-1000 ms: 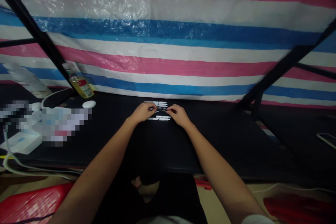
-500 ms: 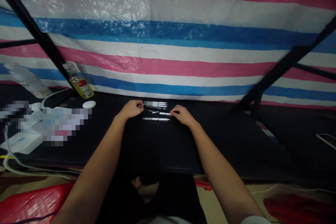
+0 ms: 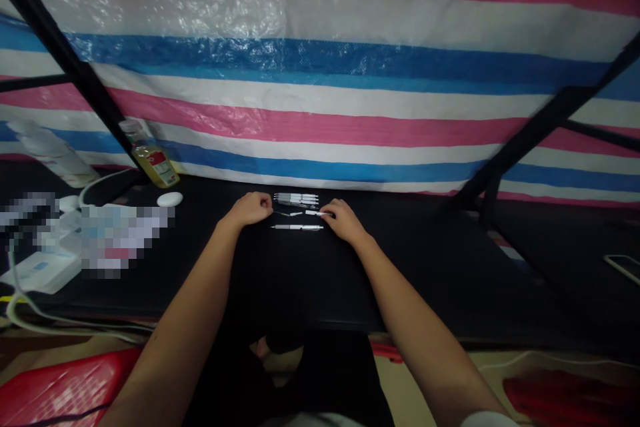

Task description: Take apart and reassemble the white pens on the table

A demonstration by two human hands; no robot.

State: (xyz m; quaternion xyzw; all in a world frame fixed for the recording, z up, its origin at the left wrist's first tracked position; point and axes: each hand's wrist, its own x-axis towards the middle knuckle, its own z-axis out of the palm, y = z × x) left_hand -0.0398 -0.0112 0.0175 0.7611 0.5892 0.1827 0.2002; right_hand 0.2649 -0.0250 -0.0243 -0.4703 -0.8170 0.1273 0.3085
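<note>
Several white pens (image 3: 297, 199) lie side by side on the black table (image 3: 300, 273), between my hands and toward the back. Another white pen (image 3: 297, 227) lies alone, nearer to me. In the gap are a small white piece (image 3: 296, 214) and a white pen barrel (image 3: 313, 213). The fingers of my right hand (image 3: 344, 219) are closed on the barrel's right end. On the left, my left hand (image 3: 253, 207) is pinched at the end of a thin rod (image 3: 281, 213), beside the pens' tips.
At the back left stand a yellow bottle (image 3: 157, 165) and a white bottle (image 3: 57, 157). A white oval object (image 3: 170, 199), white boxes (image 3: 43, 270) and cables are on the left. A phone (image 3: 623, 267) lies far right. Behind hangs a striped sheet (image 3: 320, 127).
My right hand has moved slightly left and up, its fingers now further over the barrel. The small white piece and thin rod have shifted slightly. My left hand is nearly still.
</note>
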